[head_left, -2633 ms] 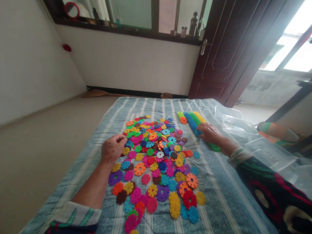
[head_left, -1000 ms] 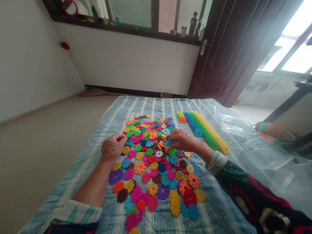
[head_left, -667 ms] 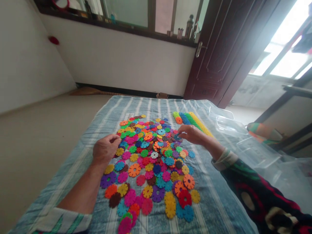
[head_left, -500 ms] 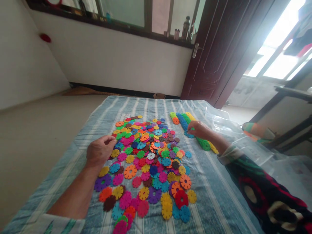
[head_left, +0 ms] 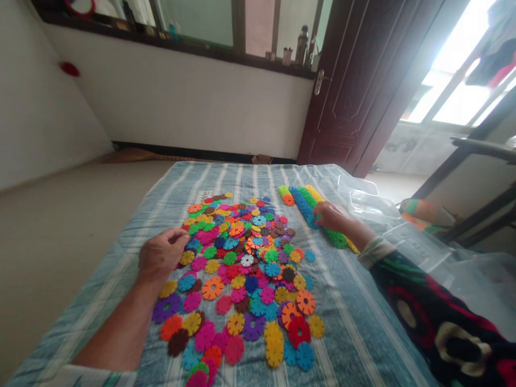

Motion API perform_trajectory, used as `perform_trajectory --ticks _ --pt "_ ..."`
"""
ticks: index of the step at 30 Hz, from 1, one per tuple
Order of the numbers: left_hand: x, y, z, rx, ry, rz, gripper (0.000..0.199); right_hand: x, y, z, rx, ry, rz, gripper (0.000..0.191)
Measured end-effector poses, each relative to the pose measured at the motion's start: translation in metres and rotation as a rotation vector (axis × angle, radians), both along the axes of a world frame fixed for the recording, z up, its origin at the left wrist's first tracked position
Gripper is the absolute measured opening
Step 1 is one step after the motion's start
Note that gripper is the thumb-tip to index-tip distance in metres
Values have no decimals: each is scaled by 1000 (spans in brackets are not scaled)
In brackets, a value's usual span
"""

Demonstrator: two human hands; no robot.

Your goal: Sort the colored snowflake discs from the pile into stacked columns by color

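Observation:
Many colourful notched plastic discs (head_left: 213, 288) lie in a loose, overlapping pile on the striped cloth (head_left: 355, 301). At the pile's left edge is my left hand (head_left: 161, 255), its fingers curled into a pinch. Whatever those fingertips hold, if anything, is hidden. My right hand (head_left: 332, 216) is closed at the near end of a row of overlapping blue discs (head_left: 302, 204), fingers on the last blue disc. Beside it run a green row (head_left: 334, 236) and a yellow row (head_left: 312, 192), both partly covered by my right hand and wrist. A short lime-and-orange row (head_left: 286, 195) lies left of the blue one.
Clear plastic containers (head_left: 373, 206) stand along the cloth's right side, close to my right forearm. A small printed card (head_left: 205, 195) lies behind the pile. Beyond the cloth are a wall and a dark red door (head_left: 342, 86).
My right hand has shifted slightly, and the blue disc under its fingers now sits in line with the blue row. My left hand stays at the pile's edge. The view has tilted slightly.

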State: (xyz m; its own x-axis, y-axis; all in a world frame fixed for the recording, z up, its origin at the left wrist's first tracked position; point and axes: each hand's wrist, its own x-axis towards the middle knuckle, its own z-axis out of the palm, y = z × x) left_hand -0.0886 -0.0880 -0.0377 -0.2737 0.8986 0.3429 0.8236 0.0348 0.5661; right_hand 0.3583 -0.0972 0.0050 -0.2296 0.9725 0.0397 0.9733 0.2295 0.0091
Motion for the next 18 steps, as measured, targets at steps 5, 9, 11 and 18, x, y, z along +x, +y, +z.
perform_trajectory --ticks 5,9,11,18 --pt "3 -2 3 -80 -89 38 22 -4 -5 0 -9 -81 -33 21" --pt "4 -4 2 -78 -76 32 25 -10 -9 -3 5 -80 -3 29" --pt "3 -4 1 -77 -61 27 28 -13 -11 -6 16 -67 31 30" --pt "0 -2 -5 -58 -41 0 28 -11 -12 -13 70 -6 106 24"
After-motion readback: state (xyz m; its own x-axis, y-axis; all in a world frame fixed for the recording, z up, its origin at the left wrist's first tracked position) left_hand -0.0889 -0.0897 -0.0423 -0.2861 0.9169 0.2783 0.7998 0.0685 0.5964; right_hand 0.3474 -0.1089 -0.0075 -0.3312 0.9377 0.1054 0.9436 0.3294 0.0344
